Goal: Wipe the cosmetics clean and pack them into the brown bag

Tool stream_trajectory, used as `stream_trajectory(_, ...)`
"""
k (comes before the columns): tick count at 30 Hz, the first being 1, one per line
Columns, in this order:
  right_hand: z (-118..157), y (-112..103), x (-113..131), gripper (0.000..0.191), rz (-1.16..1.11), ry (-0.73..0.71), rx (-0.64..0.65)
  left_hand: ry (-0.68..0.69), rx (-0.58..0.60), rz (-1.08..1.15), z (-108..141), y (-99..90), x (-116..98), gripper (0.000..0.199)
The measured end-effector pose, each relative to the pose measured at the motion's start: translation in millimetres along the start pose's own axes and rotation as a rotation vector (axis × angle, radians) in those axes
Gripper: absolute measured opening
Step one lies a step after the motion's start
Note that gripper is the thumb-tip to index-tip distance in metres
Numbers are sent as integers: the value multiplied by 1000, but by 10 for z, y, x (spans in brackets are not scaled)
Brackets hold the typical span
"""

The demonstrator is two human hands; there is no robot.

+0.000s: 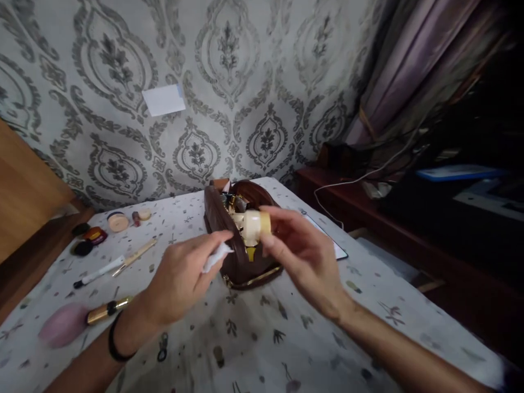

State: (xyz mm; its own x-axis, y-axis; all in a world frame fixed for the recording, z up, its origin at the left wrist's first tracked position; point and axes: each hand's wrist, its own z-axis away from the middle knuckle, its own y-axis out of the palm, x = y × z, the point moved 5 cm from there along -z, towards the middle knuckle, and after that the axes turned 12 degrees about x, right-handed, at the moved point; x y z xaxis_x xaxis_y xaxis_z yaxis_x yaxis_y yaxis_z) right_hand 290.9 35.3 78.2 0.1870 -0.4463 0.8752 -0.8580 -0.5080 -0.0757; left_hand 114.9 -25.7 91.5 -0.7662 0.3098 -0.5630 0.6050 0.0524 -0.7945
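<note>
My right hand (307, 254) pinches a small cream-coloured jar (251, 227) by its golden-yellow lid, and the jar lies tilted on its side in the air. Behind and below it stands an open brown cosmetic bag (221, 215) with a gold zip, crowded with small items that I cannot all make out. My left hand (182, 273), wearing a black band at the wrist, is closed on a crumpled white tissue (216, 256) close to the bag's left side. The fingers of both hands do not touch each other.
On the patterned cloth (262, 338) at left lie a pink makeup brush (67, 325), slim tubes (135, 256), a round compact (118, 221) and dark-lidded pots (95, 234). A phone or tablet (339, 251) lies behind my right hand. A white cable (368, 173) crosses the dark furniture.
</note>
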Motion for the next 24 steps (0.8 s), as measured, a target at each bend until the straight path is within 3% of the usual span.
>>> stream_trajectory(5, -408, -337, -45, 29, 59, -1, 92, -2, 38, -200, -388, 59, 57, 37)
stream_trajectory(9, -633, -430, -89, 23, 148, 30, 233, 2, 170, -286, -358, 145, 208, 40)
stream_trajectory(13, -760, -433, -183, 8, 145, 18, 457, 97, 166, -323, -243, 200, 312, 53)
stream_trajectory(16, -749, -466, -505, 11, 106, 20, 503, 91, 123, -326, -170, 276, 369, 58)
stream_trajectory(19, -672, -454, -980, 18, 46, 40, 443, -39, 48, -367, -114, 326, 390, 57)
stream_trajectory(22, -612, -283, -1328, 18, 35, 52, 432, -140, -1, -412, -69, 333, 390, 56)
stream_trajectory(24, -618, -113, -1395, 14, 36, 40, 452, -121, 17, -405, -53, 336, 404, 58)
